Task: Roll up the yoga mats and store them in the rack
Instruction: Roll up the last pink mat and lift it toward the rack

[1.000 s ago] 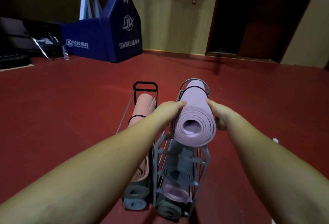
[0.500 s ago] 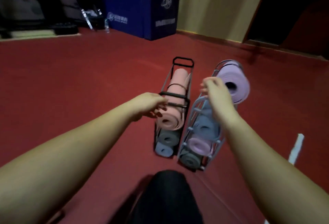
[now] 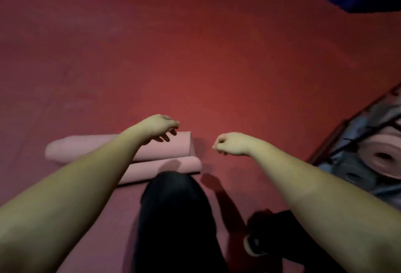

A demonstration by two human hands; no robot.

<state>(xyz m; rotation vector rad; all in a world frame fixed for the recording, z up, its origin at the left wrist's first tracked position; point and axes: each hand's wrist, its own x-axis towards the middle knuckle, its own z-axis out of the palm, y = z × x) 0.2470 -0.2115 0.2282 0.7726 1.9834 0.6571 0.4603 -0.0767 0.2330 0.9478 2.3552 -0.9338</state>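
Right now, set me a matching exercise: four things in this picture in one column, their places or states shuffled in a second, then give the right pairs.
Things:
1. left hand
2. right hand
3. pink rolled mat
4. rack

Places or states:
A. at the right edge of the view, stacked with rolled mats seen end-on
B. lying on the red floor, far end under an outstretched arm
C. fingers curled in, holding nothing, above bare floor
D. fingers loosely spread downward, above the mat's right end

Pairs: 1-D, 2-C, 3-B, 4-A
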